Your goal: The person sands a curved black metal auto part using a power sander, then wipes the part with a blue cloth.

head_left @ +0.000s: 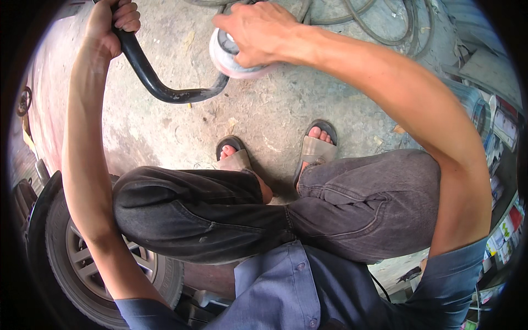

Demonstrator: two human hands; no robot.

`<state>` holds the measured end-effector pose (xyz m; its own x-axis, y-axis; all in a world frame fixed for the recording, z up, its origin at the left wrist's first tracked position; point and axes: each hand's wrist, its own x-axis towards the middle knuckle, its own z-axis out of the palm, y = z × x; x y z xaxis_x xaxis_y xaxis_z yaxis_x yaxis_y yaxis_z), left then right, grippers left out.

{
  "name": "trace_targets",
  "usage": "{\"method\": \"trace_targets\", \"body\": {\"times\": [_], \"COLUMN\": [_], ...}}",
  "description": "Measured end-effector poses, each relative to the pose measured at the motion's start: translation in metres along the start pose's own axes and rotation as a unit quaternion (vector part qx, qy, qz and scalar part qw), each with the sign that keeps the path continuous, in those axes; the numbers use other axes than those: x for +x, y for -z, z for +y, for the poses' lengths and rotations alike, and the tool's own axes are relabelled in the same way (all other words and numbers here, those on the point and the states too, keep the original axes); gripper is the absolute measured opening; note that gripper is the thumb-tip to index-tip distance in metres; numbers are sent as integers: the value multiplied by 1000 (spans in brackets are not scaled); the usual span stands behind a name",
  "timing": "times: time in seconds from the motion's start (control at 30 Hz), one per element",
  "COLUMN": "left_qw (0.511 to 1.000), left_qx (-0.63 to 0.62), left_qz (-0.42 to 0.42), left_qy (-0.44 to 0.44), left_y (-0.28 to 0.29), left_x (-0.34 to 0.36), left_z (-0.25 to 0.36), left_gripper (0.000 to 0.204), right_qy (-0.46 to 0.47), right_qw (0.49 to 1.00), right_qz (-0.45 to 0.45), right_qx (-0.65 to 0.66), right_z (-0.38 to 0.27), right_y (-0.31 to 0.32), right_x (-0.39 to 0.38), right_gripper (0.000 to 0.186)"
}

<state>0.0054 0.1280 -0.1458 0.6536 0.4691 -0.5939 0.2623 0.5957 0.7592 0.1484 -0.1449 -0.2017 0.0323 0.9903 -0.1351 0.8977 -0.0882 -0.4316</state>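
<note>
My left hand (115, 25) is closed round the upper left part of a bent black bar (157, 80), which curves low across the floor and up to the right. At the top centre my right hand (253, 33) is curled over a round white disc (223, 60) with a grey middle, gripping it where the bar's right section meets it. The disc covers part of the bar; whether the two touch I cannot tell.
Grey hoses (412, 33) coil on the stained concrete floor (170, 132) at the top right. A car wheel (66, 236) lies at lower left, beside my bent legs and sandalled feet. Mixed clutter (503, 126) lines the right edge.
</note>
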Motion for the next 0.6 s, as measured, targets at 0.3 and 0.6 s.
{"method": "trace_targets", "body": {"times": [0.3,0.6], "left_qw": [980,979], "left_qx": [98,108], "left_qz": [139,136], "left_qy": [-101,-109], "left_y": [-75,-79], "left_x": [-36,-38], "left_z": [-10,-9], "left_gripper": [38,37], "right_qy": [-11,11], "right_qw": [999,1000], "right_qz": [-25,12], "right_qx": [37,11], "right_z": [-8,-10], "right_y": [-5,-8], "right_x": [2,-4], "right_gripper": [51,48]}}
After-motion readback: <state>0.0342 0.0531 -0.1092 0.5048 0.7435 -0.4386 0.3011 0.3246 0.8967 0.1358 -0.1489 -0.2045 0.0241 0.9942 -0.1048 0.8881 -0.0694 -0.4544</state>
